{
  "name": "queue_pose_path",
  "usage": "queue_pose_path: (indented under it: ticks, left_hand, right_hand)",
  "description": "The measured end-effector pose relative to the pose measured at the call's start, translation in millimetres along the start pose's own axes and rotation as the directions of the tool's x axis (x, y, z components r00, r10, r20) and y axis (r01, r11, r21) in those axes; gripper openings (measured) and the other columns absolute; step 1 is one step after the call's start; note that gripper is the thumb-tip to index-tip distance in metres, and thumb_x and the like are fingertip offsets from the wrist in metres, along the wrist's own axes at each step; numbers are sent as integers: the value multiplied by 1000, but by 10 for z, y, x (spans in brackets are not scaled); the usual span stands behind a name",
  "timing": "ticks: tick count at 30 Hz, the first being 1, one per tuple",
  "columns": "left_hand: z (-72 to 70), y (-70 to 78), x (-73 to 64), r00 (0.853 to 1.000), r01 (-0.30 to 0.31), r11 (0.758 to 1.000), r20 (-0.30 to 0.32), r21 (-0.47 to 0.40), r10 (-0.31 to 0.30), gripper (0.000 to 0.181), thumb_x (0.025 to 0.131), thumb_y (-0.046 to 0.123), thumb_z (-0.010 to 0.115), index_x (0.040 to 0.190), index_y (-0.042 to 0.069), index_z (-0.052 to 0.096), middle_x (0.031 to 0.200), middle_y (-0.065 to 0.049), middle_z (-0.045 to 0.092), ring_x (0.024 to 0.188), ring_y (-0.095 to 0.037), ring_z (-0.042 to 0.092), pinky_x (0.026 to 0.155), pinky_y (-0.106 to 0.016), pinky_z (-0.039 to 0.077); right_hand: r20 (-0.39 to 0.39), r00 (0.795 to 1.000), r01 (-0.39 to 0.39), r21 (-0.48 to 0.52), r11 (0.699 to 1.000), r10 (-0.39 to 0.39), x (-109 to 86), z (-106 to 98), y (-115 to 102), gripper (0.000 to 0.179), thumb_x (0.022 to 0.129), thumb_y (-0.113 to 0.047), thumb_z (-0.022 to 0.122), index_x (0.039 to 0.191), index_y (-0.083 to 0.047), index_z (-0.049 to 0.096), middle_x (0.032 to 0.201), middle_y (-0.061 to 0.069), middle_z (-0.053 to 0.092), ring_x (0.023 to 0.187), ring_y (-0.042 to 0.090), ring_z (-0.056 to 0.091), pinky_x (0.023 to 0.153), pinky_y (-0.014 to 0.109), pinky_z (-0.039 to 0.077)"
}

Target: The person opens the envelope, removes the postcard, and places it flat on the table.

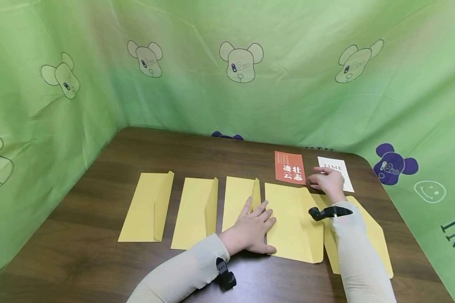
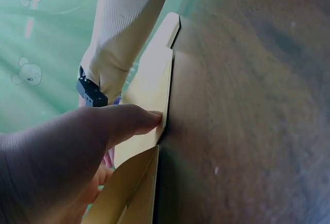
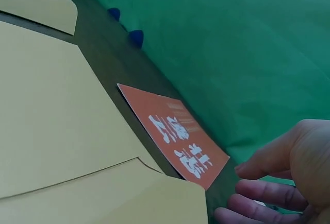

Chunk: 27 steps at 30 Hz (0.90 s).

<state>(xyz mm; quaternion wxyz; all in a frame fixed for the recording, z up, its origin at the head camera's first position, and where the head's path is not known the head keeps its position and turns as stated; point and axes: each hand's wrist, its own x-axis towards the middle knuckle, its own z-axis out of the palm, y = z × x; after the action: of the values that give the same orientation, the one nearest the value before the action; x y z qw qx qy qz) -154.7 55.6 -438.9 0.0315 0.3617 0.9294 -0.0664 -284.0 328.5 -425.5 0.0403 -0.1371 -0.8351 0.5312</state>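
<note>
Fingers spread, my left hand (image 1: pixel 253 227) rests across the third yellow envelope (image 1: pixel 236 195) and the left edge of the fourth, wider envelope (image 1: pixel 288 223). In the left wrist view the thumb (image 2: pixel 129 120) touches that wider envelope's edge. My right hand (image 1: pixel 327 181) hovers over the lower part of a white card (image 1: pixel 330 162) printed "TIME", partly hiding it. Its fingertips are beside the right edge of a red card (image 1: pixel 290 167) with white characters. In the right wrist view the thumb and fingers (image 3: pixel 265 192) are loosely bent, apart from the red card (image 3: pixel 175 134).
Two more yellow envelopes (image 1: pixel 145 210) (image 1: pixel 194 212) lie to the left, their side flaps partly raised. Under my right forearm lies another envelope (image 1: pixel 373 240). A green printed curtain (image 1: pixel 189 101) borders the back and sides of the brown wooden table (image 1: pixel 79 235).
</note>
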Motion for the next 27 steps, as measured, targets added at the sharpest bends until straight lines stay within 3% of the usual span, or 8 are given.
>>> queue_pose_path:
  ticks: [4, 12, 20, 27]
  left_hand:
    - [-21, 7, -12, 999, -19, 1000, -29, -24, 18, 80, 88, 75, 47, 154, 31, 37, 161, 9, 29, 152, -18, 6, 119, -54, 1]
    - [-60, -74, -82, 995, -9, 1000, -103, -21, 6, 82, 90, 69, 51, 157, 29, 30, 162, 7, 26, 152, -21, 7, 118, -55, 6]
    - [-62, -213, -235, 987, 15, 1000, -161, -23, -18, 86, 90, 66, 54, 159, 23, 25, 163, 4, 26, 152, -24, 11, 117, -57, 11]
    - [-54, -317, -359, 982, 42, 998, -181, -41, -49, 88, 90, 64, 55, 159, 21, 24, 163, 1, 24, 151, -25, 12, 117, -58, 12]
  right_hand:
    - [7, 1000, 7, 19, 1000, -7, 0, -23, -14, 54, 87, 3, 64, 139, 9, 50, 74, -9, 64, 63, 8, 71, 67, 29, 59]
    - [34, 997, 71, 18, 997, -72, -40, -17, -60, 56, 87, 4, 60, 141, 11, 47, 76, -11, 64, 66, 5, 69, 67, 30, 59]
    - [43, 984, 173, -16, 985, -172, -167, 34, -179, 51, 89, 3, 63, 137, 14, 49, 97, 16, 67, 69, 5, 67, 66, 28, 59]
    - [95, 961, 269, -84, 959, -261, -332, 108, -285, 47, 89, 3, 65, 133, 13, 52, 97, 20, 65, 71, 10, 67, 65, 27, 59]
